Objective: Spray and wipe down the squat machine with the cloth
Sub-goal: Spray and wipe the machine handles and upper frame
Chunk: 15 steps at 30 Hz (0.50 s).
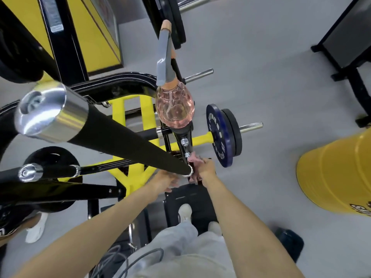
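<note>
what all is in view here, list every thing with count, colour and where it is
spray bottle: 1, clear with pink liquid, grey and orange trigger head, resting on the machine, centre
cloth: 1, pink, pressed on the black post under the bottle
squat machine: 1, black and yellow frame, left and centre
padded handles: 2, black with chrome caps, left
weight plates: blue one with black behind, on a peg right of centre
drum: 1, yellow, right edge
footplate: 1, black, under the shoes
shoes: 2, white, on the footplate
left hand: beside the handle's base
right hand: on the cloth
</note>
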### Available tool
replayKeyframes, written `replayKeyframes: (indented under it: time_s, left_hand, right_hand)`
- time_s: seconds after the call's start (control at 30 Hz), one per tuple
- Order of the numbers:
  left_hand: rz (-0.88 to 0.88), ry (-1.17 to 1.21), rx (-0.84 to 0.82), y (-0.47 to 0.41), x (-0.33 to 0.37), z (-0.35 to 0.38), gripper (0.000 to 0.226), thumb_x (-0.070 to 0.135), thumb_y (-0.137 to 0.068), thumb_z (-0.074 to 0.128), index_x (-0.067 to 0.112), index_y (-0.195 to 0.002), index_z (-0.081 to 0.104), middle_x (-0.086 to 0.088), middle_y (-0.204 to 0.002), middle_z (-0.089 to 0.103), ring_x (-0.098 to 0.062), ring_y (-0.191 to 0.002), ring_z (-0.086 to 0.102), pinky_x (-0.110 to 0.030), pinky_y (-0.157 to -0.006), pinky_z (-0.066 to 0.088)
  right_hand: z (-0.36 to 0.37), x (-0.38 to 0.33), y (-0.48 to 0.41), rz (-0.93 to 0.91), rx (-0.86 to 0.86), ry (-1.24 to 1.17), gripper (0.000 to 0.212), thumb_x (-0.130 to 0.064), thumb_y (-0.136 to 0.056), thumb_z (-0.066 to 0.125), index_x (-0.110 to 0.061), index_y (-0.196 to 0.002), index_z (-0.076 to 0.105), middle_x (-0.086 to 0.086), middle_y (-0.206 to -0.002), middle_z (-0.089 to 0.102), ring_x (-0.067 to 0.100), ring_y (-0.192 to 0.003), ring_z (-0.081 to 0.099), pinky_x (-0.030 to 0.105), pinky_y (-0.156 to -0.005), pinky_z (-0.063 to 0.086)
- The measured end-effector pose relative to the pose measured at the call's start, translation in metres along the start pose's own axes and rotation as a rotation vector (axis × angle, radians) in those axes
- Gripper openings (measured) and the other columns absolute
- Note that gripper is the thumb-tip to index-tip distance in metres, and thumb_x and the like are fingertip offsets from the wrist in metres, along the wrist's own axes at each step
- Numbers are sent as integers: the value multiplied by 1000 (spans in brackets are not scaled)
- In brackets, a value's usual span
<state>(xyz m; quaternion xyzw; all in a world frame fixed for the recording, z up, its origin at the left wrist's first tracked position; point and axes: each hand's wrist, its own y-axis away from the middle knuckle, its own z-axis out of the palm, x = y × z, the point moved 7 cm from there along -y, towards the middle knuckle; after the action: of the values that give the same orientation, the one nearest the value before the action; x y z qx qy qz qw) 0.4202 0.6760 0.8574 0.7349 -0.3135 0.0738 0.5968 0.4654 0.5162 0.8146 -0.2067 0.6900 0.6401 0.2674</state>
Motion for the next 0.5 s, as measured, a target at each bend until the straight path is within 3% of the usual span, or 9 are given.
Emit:
replayKeyframes:
  time_s: [0.07, 0.1, 0.17, 0.27, 0.33, 0.4, 0.5]
  left_hand:
    - [6, 17, -6, -1, 3, -3, 28, 10, -100, 38, 4, -119, 58, -6, -99, 66, -8, -70, 63, -21, -60, 45]
    - [11, 42, -4, 0, 4, -5, 27, 11, -100, 37, 5, -117, 58, -7, -97, 66, -11, -72, 62, -23, -62, 45]
    - [19, 83, -6, 1, 7, -7, 25, 13, -101, 37, 6, -111, 59, -6, -89, 66, -13, -71, 62, -24, -63, 45]
    - [31, 98, -11, 0, 10, -6, 25, 22, -100, 41, 9, -108, 61, -9, -92, 67, -16, -73, 62, -26, -66, 44]
    - [17, 136, 16, 0, 12, -7, 26, 35, -90, 50, 14, -97, 63, -6, -84, 69, -19, -73, 63, -28, -66, 44]
    - [5, 157, 36, 1, 13, -5, 31, 41, -80, 54, 14, -91, 65, -5, -81, 70, -23, -77, 65, -34, -73, 49]
    - [1, 121, 0, 3, 12, 3, 31, 28, -97, 44, 6, -100, 66, -12, -96, 70, -28, -89, 64, -39, -87, 49]
  right_hand:
    - [3, -10, -2, -25, 35, 7, 21, 7, -94, 41, -2, -85, 59, 4, -68, 52, 17, -59, 51, 15, -45, 45]
    - [5, -13, -3, -49, 52, -8, 21, 8, -93, 42, 4, -97, 62, 3, -70, 54, 15, -59, 52, 14, -45, 45]
    - [12, -11, -2, -59, 47, -70, 28, 6, -93, 42, 2, -110, 64, 4, -74, 58, 16, -64, 54, 20, -52, 45]
    - [14, 1, 6, -18, 29, -13, 27, 2, -95, 42, -2, -104, 67, 4, -71, 58, 18, -61, 52, 25, -57, 43]
    - [12, 5, 12, 17, 27, -8, 31, 4, -94, 39, -3, -89, 68, 8, -72, 59, 22, -59, 54, 29, -58, 44]
    - [10, 6, 14, 13, 33, 44, 31, 4, -92, 40, -4, -92, 70, 12, -79, 64, 26, -66, 60, 33, -61, 49]
    - [7, 4, 20, -7, 7, 116, 22, -4, -91, 52, -9, -96, 74, 15, -92, 70, 30, -83, 67, 39, -71, 56]
